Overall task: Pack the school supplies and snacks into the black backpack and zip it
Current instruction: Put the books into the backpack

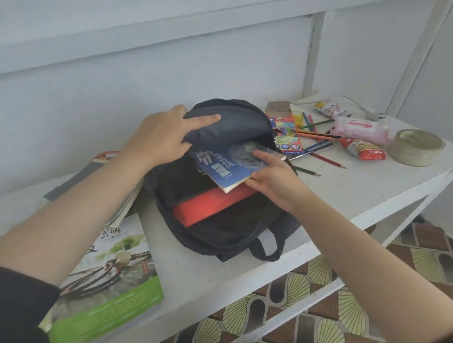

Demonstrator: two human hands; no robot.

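Left hand (161,134) grips backpack (224,239) flap open; right hand (274,181) pinches blue book (220,168). Best slid flat alongside red book (210,204).

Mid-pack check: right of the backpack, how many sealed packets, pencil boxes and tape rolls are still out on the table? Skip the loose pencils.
Packets: 3 (pink packet, red packet, white and yellow packet)
Pencil box: 1
Tape roll: 1
Total: 5
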